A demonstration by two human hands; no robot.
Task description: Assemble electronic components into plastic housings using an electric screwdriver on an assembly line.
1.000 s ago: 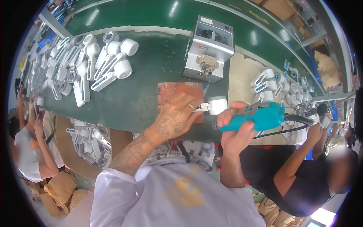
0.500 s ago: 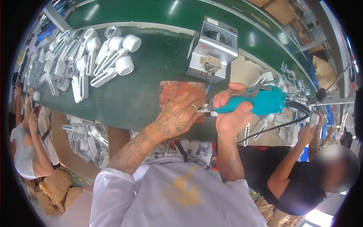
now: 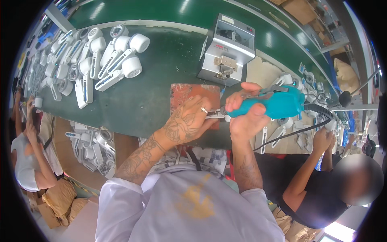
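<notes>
My right hand point(image 3: 244, 126) is wrapped round a teal electric screwdriver point(image 3: 284, 104), which lies nearly level with its tip pointing left. That tip meets the end of a slim white plastic part point(image 3: 216, 114). The fingers of my left hand point(image 3: 186, 120), which wears a ring, are closed on the part and hide most of it. Beneath the left hand is a worn red block point(image 3: 180, 93) on the green bench. Whether a screw sits at the tip is too small to tell.
A grey box-shaped machine point(image 3: 227, 52) stands behind the block. White handheld fans point(image 3: 132, 67) crowd the bench at left; more white parts lie at right. A black cable point(image 3: 290, 137) hangs below the screwdriver. A box of fan parts point(image 3: 90, 149) sits lower left. Co-workers flank me.
Slightly more of the white part shows between my hands. The screwdriver has shifted a little upward in view, its tip still at the part. Both grips stay the same.
</notes>
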